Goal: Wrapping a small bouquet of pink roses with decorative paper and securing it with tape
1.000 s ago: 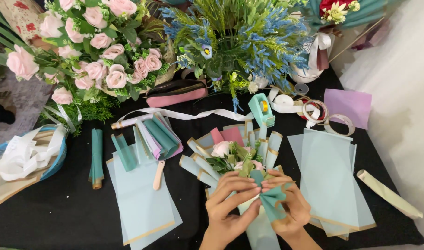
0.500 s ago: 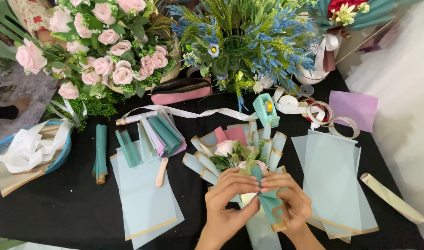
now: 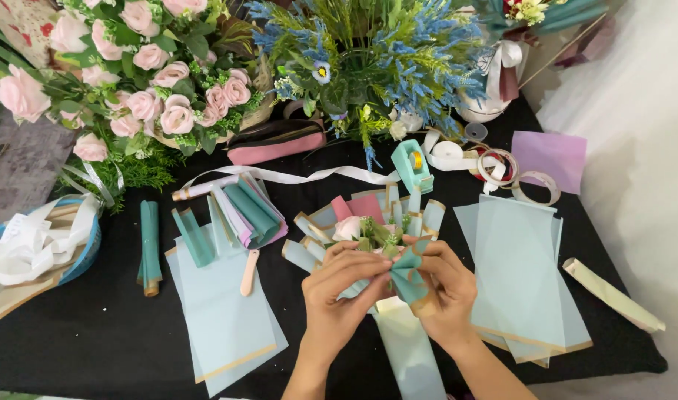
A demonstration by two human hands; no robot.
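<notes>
My left hand [image 3: 340, 290] and my right hand [image 3: 444, 285] meet at the middle front of the black table [image 3: 94, 326]. Both pinch a folded piece of teal wrapping paper with a gold edge [image 3: 411, 280]. Just beyond my fingers lies a small bouquet [image 3: 365, 231] of pale pink flowers and green sprigs, ringed by rolled light-blue paper strips. A long light-blue sheet [image 3: 408, 352] runs from under my hands toward me.
Light-blue sheets lie at left [image 3: 220, 315] and right [image 3: 518, 278]. A teal tape dispenser [image 3: 412, 164], ribbon rolls [image 3: 494, 164], a purple sheet [image 3: 550, 154], pink roses [image 3: 146, 89], blue flowers [image 3: 369, 59], a pink pouch [image 3: 276, 142] and a teal paper roll [image 3: 149, 244] surround them.
My hands have stayed over the bouquet, with the fingers working the teal paper into a tighter fold. The view has shifted slightly.
</notes>
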